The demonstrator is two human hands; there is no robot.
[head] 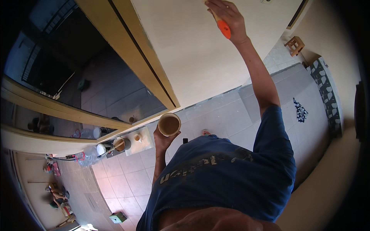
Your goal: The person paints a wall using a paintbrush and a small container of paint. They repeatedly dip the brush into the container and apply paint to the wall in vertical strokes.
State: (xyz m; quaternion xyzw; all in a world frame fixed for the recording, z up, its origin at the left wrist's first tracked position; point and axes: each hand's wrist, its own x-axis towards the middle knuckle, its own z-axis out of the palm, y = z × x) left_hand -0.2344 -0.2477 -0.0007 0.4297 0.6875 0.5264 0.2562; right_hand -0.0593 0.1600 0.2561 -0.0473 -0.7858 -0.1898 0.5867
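My left hand (164, 140) grips a round tub (169, 124) from below and the side, in front of my body. Brownish, paint-like liquid shows inside the tub, and its rim is pale and smeared. At the top of the view my right hand (229, 18) is raised before a cream wall (199, 57). Its fingers are wrapped round a brush-like tool with an orange handle end (224, 29). The tool's working end is cut off by the frame's upper edge, so I cannot tell whether it touches the wall.
A yellow-brown window frame (150, 60) borders the wall. Below it stand a bucket (121, 144) with a stick, a clear plastic bottle (87, 156) and a cup (138, 138) on a board. A green stool (118, 217), a patterned cloth (300, 111) and a brown stool (294, 46) lie farther off. A person (56, 199) sits far left.
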